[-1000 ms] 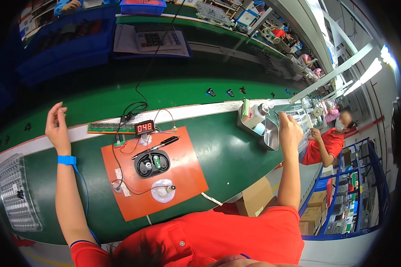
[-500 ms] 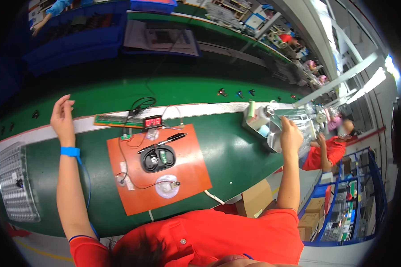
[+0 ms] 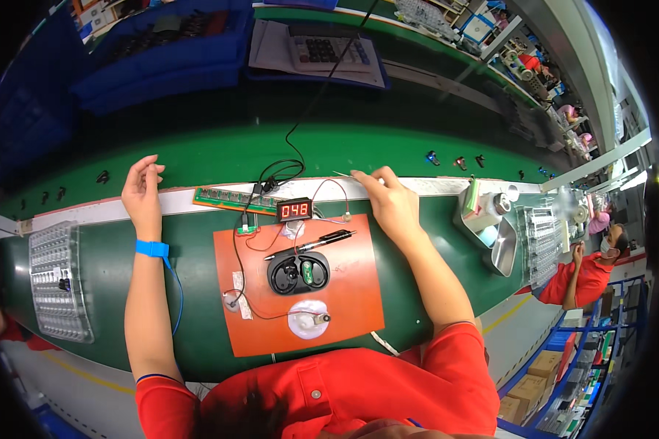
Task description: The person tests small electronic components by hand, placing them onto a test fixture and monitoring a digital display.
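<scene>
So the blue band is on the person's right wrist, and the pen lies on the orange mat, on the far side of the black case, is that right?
Not quite: the head view shows the blue band on the left wrist. The pen does lie on the orange mat, beyond the black case.

You hold a thin thing (image 3: 341, 174) in your right hand (image 3: 393, 206), too slight to identify. Your cord's (image 3: 180, 296) lower end disappears behind your left forearm (image 3: 148, 314). The picture's near edge cuts off your shirt (image 3: 351, 388); the far edge crops a tray (image 3: 307, 4). Far left, the bin's (image 3: 165, 79) contents (image 3: 170, 33) blur together in shadow.
</scene>
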Tool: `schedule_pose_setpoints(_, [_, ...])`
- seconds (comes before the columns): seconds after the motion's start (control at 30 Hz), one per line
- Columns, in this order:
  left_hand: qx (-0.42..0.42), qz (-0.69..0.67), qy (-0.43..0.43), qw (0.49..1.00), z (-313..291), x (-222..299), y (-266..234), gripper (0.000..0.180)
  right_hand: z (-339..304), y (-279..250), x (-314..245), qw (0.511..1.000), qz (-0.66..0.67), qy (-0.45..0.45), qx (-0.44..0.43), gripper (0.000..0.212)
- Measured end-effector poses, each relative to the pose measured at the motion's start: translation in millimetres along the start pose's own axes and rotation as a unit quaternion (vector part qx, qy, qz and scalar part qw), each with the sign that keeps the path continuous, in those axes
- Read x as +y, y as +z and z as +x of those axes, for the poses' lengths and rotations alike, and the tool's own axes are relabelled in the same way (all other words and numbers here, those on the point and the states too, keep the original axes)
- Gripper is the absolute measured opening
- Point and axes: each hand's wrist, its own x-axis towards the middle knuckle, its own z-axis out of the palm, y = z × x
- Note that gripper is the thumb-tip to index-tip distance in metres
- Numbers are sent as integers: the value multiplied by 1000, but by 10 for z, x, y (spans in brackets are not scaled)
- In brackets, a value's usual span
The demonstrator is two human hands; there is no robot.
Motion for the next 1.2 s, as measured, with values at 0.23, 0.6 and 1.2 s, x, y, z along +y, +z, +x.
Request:
schedule_pose_setpoints(0.23, [-19,12,-18,1000,30,32,-3,21,134,235,58,998,-49,-50,-8,37])
schedule_pose_setpoints(0.6, [-20,29,-33,999,15,46,-27,20,79,223,165,998,-46,-40,0,38])
schedule_pose_setpoints(1.2, [-14,26,-38,999,10,-51,-86,22,47,193,276,996,-84,15,12,36])
